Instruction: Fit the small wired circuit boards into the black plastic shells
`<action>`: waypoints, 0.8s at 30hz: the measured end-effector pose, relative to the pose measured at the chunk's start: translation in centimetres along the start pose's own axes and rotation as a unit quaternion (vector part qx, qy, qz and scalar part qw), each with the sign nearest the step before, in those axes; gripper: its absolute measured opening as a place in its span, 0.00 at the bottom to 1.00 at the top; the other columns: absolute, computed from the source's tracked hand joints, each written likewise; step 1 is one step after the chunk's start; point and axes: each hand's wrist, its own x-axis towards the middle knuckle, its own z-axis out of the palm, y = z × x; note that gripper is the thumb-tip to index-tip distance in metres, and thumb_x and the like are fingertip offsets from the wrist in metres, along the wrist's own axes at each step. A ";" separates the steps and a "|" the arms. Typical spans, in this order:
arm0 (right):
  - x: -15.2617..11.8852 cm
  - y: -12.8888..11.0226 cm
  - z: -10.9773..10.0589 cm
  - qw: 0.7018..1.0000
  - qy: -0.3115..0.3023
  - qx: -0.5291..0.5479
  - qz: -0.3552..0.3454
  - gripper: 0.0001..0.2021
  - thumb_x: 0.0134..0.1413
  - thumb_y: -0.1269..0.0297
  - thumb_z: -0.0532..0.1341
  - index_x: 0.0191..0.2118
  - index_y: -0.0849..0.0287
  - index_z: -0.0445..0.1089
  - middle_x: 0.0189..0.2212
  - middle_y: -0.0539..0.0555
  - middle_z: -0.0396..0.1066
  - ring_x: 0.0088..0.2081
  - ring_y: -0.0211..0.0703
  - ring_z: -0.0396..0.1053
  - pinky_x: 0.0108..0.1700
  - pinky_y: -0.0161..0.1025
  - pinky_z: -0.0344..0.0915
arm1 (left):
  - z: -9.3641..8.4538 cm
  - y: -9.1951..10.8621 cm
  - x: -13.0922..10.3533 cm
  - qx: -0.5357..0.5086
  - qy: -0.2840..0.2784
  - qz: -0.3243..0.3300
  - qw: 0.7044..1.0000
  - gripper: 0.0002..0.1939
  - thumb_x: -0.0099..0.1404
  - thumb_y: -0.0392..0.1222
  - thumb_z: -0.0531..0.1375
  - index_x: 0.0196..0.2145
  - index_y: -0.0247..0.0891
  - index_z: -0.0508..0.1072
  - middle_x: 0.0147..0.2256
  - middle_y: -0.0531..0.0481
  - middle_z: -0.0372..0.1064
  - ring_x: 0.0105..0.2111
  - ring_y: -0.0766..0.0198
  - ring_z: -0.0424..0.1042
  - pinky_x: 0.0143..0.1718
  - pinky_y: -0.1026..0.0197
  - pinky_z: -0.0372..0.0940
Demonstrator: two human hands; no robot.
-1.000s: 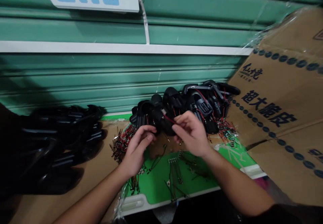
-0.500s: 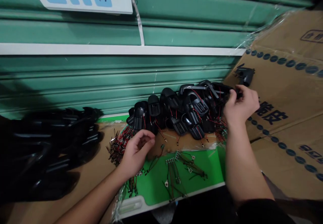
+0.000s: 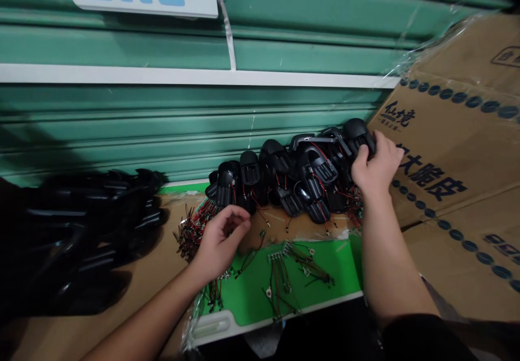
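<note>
The left hand (image 3: pixel 221 239) is hanging just to the right of a bundle of red and black wires (image 3: pixel 195 228); its fingers are bending loosely, and I cannot tell whether they are keeping something inside. In the middle, small wired parts (image 3: pixel 275 256) are lying on the near green tabletop (image 3: pixel 342 263), and black housings (image 3: pixel 290 204) are forming a heap on the far side. At the heap's far right end, the right hand (image 3: pixel 377 168) is grasping one black housing (image 3: pixel 356 129), beside which a cardboard box (image 3: pixel 467 139) is standing.
</note>
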 end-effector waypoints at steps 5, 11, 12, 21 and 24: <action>-0.6 0.6 0.0 0.999 -0.011 0.029 -0.018 0.21 0.63 0.63 0.55 0.56 0.66 0.74 0.56 0.72 0.75 0.58 0.64 0.69 0.61 0.61 0.57 | -0.7 -0.3 0.3 0.038 0.022 0.033 0.998 0.09 0.70 0.46 0.66 0.42 0.39 0.75 0.35 0.50 0.72 0.35 0.63 0.70 0.37 0.62 0.63; -1.4 1.1 0.2 0.998 0.020 0.058 -0.021 0.18 0.60 0.63 0.59 0.52 0.65 0.76 0.58 0.77 0.71 0.62 0.73 0.65 0.60 0.67 0.53 | -1.8 -0.2 0.7 0.137 0.084 0.110 0.981 0.06 0.70 0.43 0.63 0.42 0.40 0.75 0.34 0.50 0.71 0.35 0.61 0.71 0.39 0.60 0.65; -1.5 1.1 0.1 0.998 0.002 0.059 -0.033 0.18 0.61 0.62 0.60 0.53 0.63 0.75 0.59 0.76 0.70 0.63 0.73 0.65 0.61 0.67 0.54 | -2.2 0.0 0.9 0.164 0.098 0.122 0.974 0.05 0.71 0.43 0.62 0.42 0.40 0.75 0.34 0.49 0.71 0.35 0.61 0.71 0.39 0.59 0.65; -1.7 -3.1 -2.8 0.982 0.151 0.094 -0.066 0.08 0.67 0.57 0.58 0.37 0.51 0.71 0.47 0.65 0.78 0.53 0.66 0.76 0.56 0.66 0.63 | -10.2 1.1 3.8 0.584 0.239 -0.009 0.776 0.18 0.68 0.45 0.57 0.50 0.30 0.75 0.50 0.27 0.71 0.55 0.35 0.68 0.59 0.39 0.63; -2.6 -7.0 -4.1 0.958 0.212 0.175 -0.087 0.15 0.67 0.55 0.58 0.27 0.50 0.61 0.34 0.60 0.78 0.42 0.60 0.78 0.52 0.65 0.65 | -12.8 1.0 4.0 0.610 0.295 -0.084 0.730 0.26 0.69 0.48 0.57 0.57 0.27 0.72 0.60 0.21 0.64 0.61 0.27 0.61 0.59 0.33 0.63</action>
